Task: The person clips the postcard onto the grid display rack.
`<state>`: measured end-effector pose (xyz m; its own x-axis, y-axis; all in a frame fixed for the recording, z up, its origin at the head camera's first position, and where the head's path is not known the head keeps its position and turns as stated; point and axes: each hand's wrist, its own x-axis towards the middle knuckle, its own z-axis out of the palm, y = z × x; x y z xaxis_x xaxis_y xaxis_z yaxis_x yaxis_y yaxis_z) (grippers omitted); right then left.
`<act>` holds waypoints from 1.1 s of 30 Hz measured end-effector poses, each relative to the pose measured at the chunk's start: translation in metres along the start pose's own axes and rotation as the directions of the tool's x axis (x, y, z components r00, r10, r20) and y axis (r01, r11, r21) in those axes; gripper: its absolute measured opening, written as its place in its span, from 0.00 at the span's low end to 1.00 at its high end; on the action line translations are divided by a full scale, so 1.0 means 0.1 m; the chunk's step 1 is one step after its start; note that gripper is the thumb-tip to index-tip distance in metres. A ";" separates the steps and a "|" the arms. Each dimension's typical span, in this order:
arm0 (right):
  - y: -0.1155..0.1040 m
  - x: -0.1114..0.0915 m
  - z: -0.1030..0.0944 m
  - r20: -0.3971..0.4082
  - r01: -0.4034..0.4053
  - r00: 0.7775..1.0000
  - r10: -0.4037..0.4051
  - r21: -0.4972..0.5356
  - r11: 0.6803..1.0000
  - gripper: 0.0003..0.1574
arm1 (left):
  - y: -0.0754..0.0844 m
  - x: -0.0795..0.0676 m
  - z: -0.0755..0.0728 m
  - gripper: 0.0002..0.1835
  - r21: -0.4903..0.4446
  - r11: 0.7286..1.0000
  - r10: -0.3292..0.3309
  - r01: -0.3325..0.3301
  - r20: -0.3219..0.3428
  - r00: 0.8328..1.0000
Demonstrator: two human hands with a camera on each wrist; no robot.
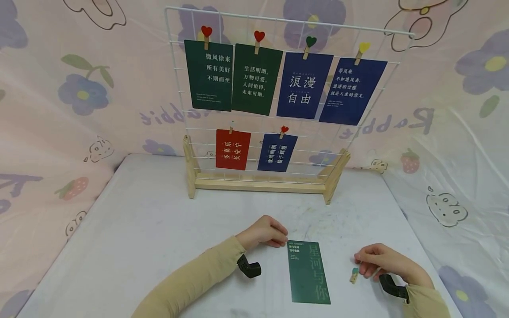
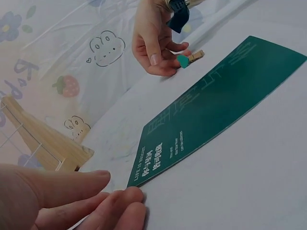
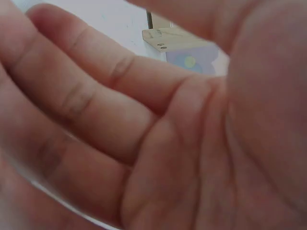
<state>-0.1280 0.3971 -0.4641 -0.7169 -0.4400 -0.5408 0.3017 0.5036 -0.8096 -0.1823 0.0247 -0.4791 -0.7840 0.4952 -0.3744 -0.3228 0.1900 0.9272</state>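
A dark green card (image 1: pixel 309 273) with pale lettering lies on the white table. My left hand (image 1: pixel 265 232) is at its upper left corner; in the left wrist view the fingertips (image 2: pixel 135 195) meet that corner, while the thumb stays off the card. To the right of the card is a small wooden clothespin (image 1: pixel 354 276) with a green heart. Beside it is my right hand (image 1: pixel 383 261), its fingertips close to the heart. In the right wrist view the palm and loosely bent fingers (image 3: pixel 81 100) fill most of the picture, and no clothespin shows there.
Behind stands a white wire grid rack (image 1: pixel 254 123) on a wooden base (image 1: pixel 260 185). Clothespins with hearts hold green and blue cards on its upper row, and a red card (image 1: pixel 233 150) and a blue card (image 1: pixel 277 153) below. Patterned cloth (image 1: pixel 79 132) surrounds the table.
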 end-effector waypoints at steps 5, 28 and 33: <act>0.01 0.01 0.01 0.024 0.004 1.000 -0.005 0.018 1.000 0.21 | -0.01 0.04 0.01 0.04 0.038 0.999 -0.012 0.012 -0.016 1.000; 0.01 0.08 0.08 0.077 0.055 0.995 -0.055 0.002 0.998 0.13 | -0.01 0.17 0.06 0.05 0.236 0.972 0.018 -0.007 -0.045 0.999; -0.01 0.09 0.10 0.111 0.087 0.990 -0.085 -0.008 0.996 0.14 | 0.00 0.15 0.08 0.06 0.273 0.961 0.064 -0.047 -0.053 0.997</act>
<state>-0.1285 0.3856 -0.4703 -0.6655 -0.5615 -0.4918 0.2335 0.4692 -0.8517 -0.1897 0.0385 -0.4842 -0.8303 0.4604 -0.3142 -0.1283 0.3908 0.9115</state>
